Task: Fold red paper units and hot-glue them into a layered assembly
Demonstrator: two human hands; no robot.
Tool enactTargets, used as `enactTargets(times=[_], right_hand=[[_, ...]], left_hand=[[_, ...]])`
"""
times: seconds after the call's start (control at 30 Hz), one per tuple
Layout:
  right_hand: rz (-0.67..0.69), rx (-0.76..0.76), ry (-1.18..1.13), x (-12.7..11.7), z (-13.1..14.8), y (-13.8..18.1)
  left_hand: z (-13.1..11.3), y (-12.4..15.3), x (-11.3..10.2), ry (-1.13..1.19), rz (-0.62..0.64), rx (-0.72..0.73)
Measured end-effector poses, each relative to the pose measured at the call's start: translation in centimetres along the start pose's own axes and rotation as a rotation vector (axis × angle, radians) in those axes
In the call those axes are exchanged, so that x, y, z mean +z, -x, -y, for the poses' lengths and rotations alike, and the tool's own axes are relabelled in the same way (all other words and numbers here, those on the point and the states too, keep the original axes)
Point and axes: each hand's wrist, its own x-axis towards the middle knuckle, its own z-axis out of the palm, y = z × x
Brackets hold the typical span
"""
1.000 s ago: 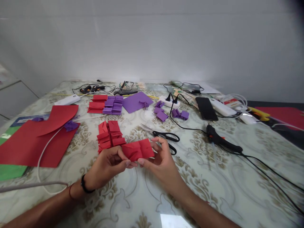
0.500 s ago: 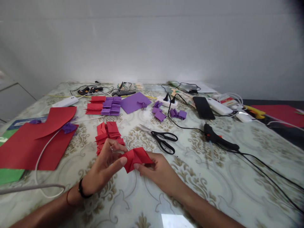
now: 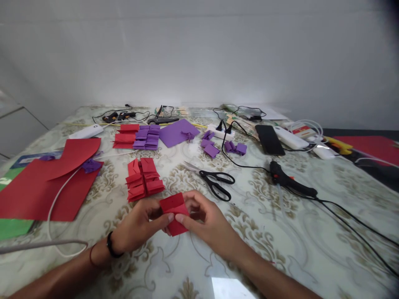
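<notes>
So yeah, left hand [image 3: 137, 224] and right hand [image 3: 207, 218] are both pinching one folded red paper [image 3: 178, 227], scissors [image 3: 203, 173] lying nearby.

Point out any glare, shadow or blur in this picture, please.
In the head view, a white reflection glares off the shiny table at the bottom edge; in that view too, the upper right corner darkens, distant packets look soft, while the red paper stays fairly clear.

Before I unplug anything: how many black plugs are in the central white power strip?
2: a left plug and a right plug, side by side on the power strip; another could be hidden.
</notes>
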Motion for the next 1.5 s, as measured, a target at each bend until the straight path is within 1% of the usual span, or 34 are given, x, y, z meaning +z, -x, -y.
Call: enactTargets(times=[0.07, 0.17, 0.27, 0.43, 0.6, 0.83, 0.93, 1.13, 1.23, 1.33, 1.4, 1.5], right_hand=[[-0.043, -0.035, -0.026, 0.2, -0.1, 0.1], [-0.077, -0.086, 0.013, 0.3, -0.2, 0.2], [-0.089, -0.088, 0.091, 0.2, -0.2, 0.3], [-0.087, -0.135, 0.168, 0.1, -0.1, 0.3], [-0.099, -0.146, 0.135, 0.2, -0.2, 0.3], [-0.118, -0.137, 0.13, 0.4, -0.4, 0.2], [-0.118, -0.132, 0.143, 0.4, -0.3, 0.2], [-0.081, -0.162, 0.242, 0.5, -0.7, 0.6], [-0.069, -0.165, 0.192, 0.6, -0.7, 0.7], [-0.047, -0.13, 0.121, 0.5, -0.4, 0.6], [-0.033, -0.092, 0.176, 0.4, -0.1, 0.4], [-0.009, -0.048, 0.247, 0.3, 0.0, 0.3]], left_hand=[[0.0, 0.0, 0.1, 0.006, -0.008, -0.004], [0.0, 0.0, 0.2, 0.0, -0.025, -0.006], [0.1, 0.0, 0.2, 0.016, -0.025, -0.016], [-0.1, 0.0, 0.1, 0.088, -0.003, -0.011], [-0.3, 0.0, 0.1, 0.133, -0.006, -0.005], [0.1, 0.1, 0.0, 0.133, 0.008, -0.022], [0.1, 0.1, 0.1, 0.09, 0.016, -0.015], [0.0, -0.1, 0.2, -0.024, -0.042, -0.002], [-0.2, 0.0, 0.3, -0.079, -0.051, 0.009], [-0.6, 0.1, 0.3, -0.111, -0.1, 0.02], [-0.8, 0.2, 0.2, -0.132, -0.137, 0.024], [-1.0, 0.3, 0.2, -0.187, -0.152, 0.035]])
